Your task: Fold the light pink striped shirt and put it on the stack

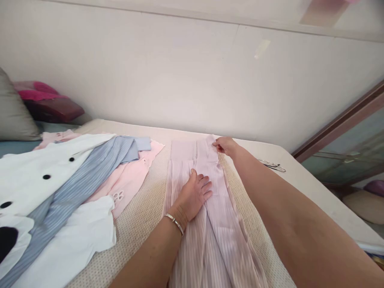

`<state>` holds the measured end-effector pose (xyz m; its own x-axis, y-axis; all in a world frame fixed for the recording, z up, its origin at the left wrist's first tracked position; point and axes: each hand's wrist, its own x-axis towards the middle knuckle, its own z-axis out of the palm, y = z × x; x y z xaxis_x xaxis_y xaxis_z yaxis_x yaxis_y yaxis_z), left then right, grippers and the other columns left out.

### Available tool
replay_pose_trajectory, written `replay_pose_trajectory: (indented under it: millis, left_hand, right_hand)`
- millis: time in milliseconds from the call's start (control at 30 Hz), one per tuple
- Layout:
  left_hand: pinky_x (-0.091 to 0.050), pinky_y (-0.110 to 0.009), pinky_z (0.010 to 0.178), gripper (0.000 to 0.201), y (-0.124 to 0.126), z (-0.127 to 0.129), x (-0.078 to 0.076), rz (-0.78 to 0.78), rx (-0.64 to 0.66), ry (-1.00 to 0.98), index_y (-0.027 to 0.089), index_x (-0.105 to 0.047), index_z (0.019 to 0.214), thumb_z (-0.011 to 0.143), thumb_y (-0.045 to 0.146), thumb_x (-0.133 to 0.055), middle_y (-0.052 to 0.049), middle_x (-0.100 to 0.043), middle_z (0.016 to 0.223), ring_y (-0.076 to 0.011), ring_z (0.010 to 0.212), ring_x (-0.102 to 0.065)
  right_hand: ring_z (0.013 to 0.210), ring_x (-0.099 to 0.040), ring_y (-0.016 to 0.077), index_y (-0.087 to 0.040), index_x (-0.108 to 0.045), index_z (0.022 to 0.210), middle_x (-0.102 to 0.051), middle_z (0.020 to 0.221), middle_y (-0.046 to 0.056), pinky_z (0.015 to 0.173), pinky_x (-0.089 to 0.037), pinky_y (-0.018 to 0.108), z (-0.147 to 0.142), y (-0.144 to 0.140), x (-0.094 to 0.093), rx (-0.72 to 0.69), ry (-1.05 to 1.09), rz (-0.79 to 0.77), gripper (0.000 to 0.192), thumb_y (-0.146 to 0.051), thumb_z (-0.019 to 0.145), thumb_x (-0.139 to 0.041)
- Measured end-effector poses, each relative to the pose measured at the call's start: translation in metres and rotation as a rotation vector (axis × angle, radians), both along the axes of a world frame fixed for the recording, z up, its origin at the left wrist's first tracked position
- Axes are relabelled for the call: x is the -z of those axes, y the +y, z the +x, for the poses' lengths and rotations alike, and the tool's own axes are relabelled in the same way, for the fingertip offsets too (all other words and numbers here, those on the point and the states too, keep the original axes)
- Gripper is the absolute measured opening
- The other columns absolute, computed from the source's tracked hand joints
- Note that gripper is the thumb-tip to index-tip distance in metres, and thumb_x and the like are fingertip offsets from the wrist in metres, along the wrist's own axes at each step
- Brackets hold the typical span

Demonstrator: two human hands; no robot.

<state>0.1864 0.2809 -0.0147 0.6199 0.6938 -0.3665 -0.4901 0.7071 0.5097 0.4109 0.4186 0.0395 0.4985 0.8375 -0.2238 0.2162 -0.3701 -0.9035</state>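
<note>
A pale lilac pleated garment [192,248] with a smooth waistband, which looks like wide-leg trousers or a skirt, lies lengthwise on the bed. My left hand [193,196], with a silver bangle at the wrist, rests on its upper part, fingers spread. At the waistband's far right corner, my right hand [223,145] pinches the fabric edge between thumb and fingers. One side of the garment is folded over toward the middle. Its lower end runs out of view at the bottom.
Left of it lie a white garment with black dots [60,164], a blue striped garment [87,176], a pink piece with cutouts [132,180] and a white piece [87,232]. Clothes hangers [273,165] lie at right. A wall [186,80] stands behind the bed; a grey pillow [15,112] is far left.
</note>
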Motion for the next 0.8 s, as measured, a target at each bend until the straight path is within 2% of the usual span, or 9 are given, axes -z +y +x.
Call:
replay_pose_trajectory:
  millis: [100, 200, 267, 300, 367, 433, 567, 667, 800]
  left_hand:
    - [-0.043, -0.044, 0.114, 0.078, 0.000, -0.002, -0.001, 0.004, 0.019, -0.015, 0.015, -0.039, 0.153, 0.098, 0.069, -0.034, -0.017, -0.039, 0.161, -0.0299, 0.142, -0.047]
    - [-0.046, -0.045, 0.110, 0.080, 0.002, -0.003, 0.003, -0.001, 0.006, -0.039, 0.012, -0.041, 0.150, 0.097, 0.071, -0.032, -0.020, -0.039, 0.160, -0.0318, 0.140, -0.049]
    - [-0.048, -0.046, 0.108, 0.079, 0.004, -0.003, 0.004, -0.004, 0.003, -0.051, 0.011, -0.048, 0.144, 0.097, 0.072, -0.031, -0.021, -0.041, 0.158, -0.0328, 0.140, -0.049]
    - [-0.048, -0.047, 0.108, 0.078, 0.004, -0.003, 0.005, 0.001, 0.005, -0.063, 0.011, -0.052, 0.140, 0.097, 0.072, -0.031, -0.021, -0.043, 0.157, -0.0332, 0.139, -0.050]
    - [-0.049, -0.046, 0.107, 0.076, 0.003, -0.003, 0.004, 0.030, 0.012, -0.094, 0.010, -0.057, 0.134, 0.096, 0.072, -0.033, -0.021, -0.049, 0.153, -0.0331, 0.137, -0.052]
    - [-0.048, -0.044, 0.108, 0.073, 0.002, -0.002, 0.002, 0.070, 0.027, -0.122, 0.010, -0.061, 0.129, 0.096, 0.071, -0.037, -0.021, -0.055, 0.146, -0.0316, 0.134, -0.055]
    - [-0.047, -0.040, 0.109, 0.057, -0.001, -0.001, 0.000, 0.107, 0.029, -0.110, 0.012, -0.063, 0.127, 0.096, 0.059, -0.051, -0.019, -0.063, 0.138, -0.0282, 0.129, -0.059]
    - [-0.048, -0.040, 0.108, 0.044, -0.006, 0.003, 0.002, 0.174, 0.004, -0.080, 0.013, -0.062, 0.128, 0.091, 0.039, -0.066, -0.017, -0.067, 0.132, -0.0273, 0.124, -0.063]
    - [-0.050, -0.038, 0.102, 0.070, -0.011, 0.006, 0.004, 0.280, -0.100, 0.062, 0.020, -0.050, 0.141, 0.076, 0.009, -0.072, -0.012, -0.072, 0.123, -0.0247, 0.115, -0.067]
  right_hand:
    - [0.065, -0.056, 0.0112, -0.017, -0.061, 0.079, -0.059, 0.069, -0.001, 0.067, -0.052, 0.026, -0.002, -0.038, -0.026, -0.133, -0.001, 0.094, 0.017, -0.013, 0.074, -0.077]
    - [0.072, -0.059, 0.0129, -0.019, -0.060, 0.074, -0.060, 0.071, -0.003, 0.072, -0.052, 0.026, -0.004, -0.094, -0.045, -0.465, -0.033, 0.220, 0.017, -0.017, 0.066, -0.074]
    - [0.073, -0.060, 0.0139, -0.019, -0.062, 0.077, -0.063, 0.075, -0.003, 0.070, -0.050, 0.025, -0.002, -0.129, -0.047, -0.638, -0.066, 0.172, 0.013, -0.018, 0.066, -0.069]
    - [0.073, -0.062, 0.0142, -0.020, -0.064, 0.081, -0.066, 0.079, -0.002, 0.069, -0.050, 0.026, 0.000, -0.143, -0.043, -0.666, -0.081, 0.114, 0.014, -0.017, 0.067, -0.066]
    - [0.075, -0.066, 0.0154, -0.020, -0.066, 0.089, -0.070, 0.090, 0.002, 0.069, -0.051, 0.027, 0.005, -0.161, -0.031, -0.622, -0.114, 0.003, 0.021, -0.015, 0.070, -0.059]
    - [0.076, -0.069, 0.0164, -0.019, -0.064, 0.092, -0.071, 0.096, 0.005, 0.068, -0.052, 0.027, 0.009, -0.166, -0.013, -0.495, -0.164, -0.046, 0.021, -0.015, 0.074, -0.055]
    - [0.064, -0.065, 0.0138, -0.020, -0.058, 0.086, -0.071, 0.090, 0.006, 0.061, -0.048, 0.026, 0.006, -0.152, 0.020, -0.287, -0.369, -0.048, 0.002, -0.020, 0.084, -0.057]
    - [0.066, -0.062, 0.0141, -0.021, -0.058, 0.085, -0.070, 0.085, 0.004, 0.063, -0.045, 0.026, -0.002, -0.139, 0.034, -0.219, -0.629, -0.048, 0.010, -0.028, 0.085, -0.064]
    - [0.077, -0.062, 0.0158, -0.021, -0.060, 0.083, -0.070, 0.084, 0.003, 0.069, -0.043, 0.026, -0.014, -0.131, 0.042, -0.249, -0.721, -0.043, 0.016, -0.027, 0.077, -0.073]
